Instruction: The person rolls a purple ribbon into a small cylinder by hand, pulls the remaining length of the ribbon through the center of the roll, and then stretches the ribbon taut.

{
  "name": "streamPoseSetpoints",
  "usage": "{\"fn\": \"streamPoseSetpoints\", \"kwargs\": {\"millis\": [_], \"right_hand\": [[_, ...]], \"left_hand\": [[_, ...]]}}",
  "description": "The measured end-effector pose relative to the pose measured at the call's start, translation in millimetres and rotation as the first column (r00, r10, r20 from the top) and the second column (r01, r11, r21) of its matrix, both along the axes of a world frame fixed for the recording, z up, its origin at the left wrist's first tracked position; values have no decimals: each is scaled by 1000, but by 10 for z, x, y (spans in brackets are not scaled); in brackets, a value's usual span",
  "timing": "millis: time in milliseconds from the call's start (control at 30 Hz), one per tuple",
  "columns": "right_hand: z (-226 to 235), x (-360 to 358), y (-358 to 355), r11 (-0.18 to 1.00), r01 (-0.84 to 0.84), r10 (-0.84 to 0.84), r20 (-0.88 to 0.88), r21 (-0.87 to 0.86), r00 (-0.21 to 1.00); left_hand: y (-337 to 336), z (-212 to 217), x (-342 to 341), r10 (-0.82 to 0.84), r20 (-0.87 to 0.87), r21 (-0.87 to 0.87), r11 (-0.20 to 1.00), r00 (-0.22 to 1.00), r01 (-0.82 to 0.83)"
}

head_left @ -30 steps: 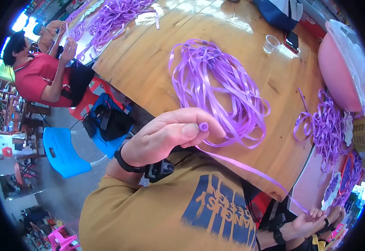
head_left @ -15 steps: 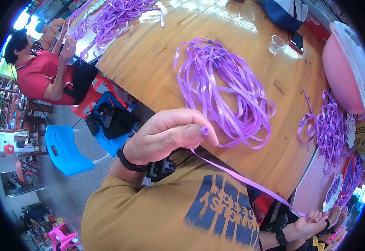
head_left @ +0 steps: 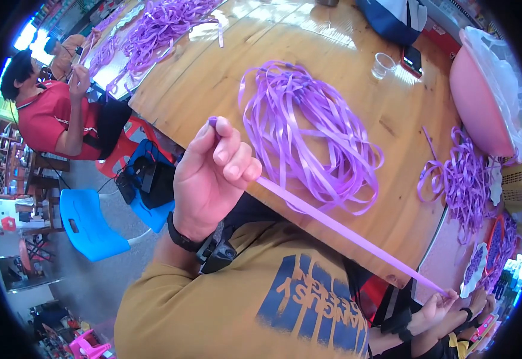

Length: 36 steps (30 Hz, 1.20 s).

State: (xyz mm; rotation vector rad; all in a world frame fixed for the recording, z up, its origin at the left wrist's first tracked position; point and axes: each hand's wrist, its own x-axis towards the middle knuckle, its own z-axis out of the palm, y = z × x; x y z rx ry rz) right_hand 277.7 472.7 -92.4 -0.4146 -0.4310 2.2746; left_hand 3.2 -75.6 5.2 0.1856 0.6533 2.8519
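A purple ribbon [head_left: 339, 225] runs taut and slanting between my two hands, in front of the table's near edge. My left hand [head_left: 216, 167] is raised with its fingers curled round one end. A small rolled purple bit [head_left: 212, 121] pokes out between its thumb and forefinger. Low at the right, my right hand [head_left: 434, 311] pinches the ribbon's other end between thumb and fingers. Beyond my left hand, a loose coil of purple ribbons [head_left: 279, 131] lies on the wooden table [head_left: 207, 78].
At the right are a pink basin [head_left: 482, 90] with clear plastic and another purple ribbon pile [head_left: 467, 173]. A plastic cup [head_left: 383, 64] and phone [head_left: 411, 61] stand farther back. Another person's arm [head_left: 452, 326] is beside my right hand. A blue stool [head_left: 90, 224] stands left.
My left hand has risen and turned, its palm side now showing. The ribbon, lower and narrower-looking before, is now pulled up in a straight line. My right hand has shifted slightly.
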Motion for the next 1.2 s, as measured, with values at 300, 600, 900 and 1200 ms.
{"fn": "streamPoseSetpoints", "kwargs": {"millis": [300,600,900,1200], "right_hand": [[127,-144,123,997,2,-19,-208,-81,978],[603,-840,-1016,962,20,-24,13,272,1000],[1011,-876,-1612,814,82,-168,97,575,981],[1054,-1274,-2309,347,-415,193,368,841,909]], "left_hand": [[-3,-9,-2,32,62,140,989,998,-40],[-392,-58,-144,76,-27,38,996,997,-75],[-193,-50,-312,-19,-125,-110,994,992,5],[1113,277,106,-654,-545,-833,495,524,-248]]}}
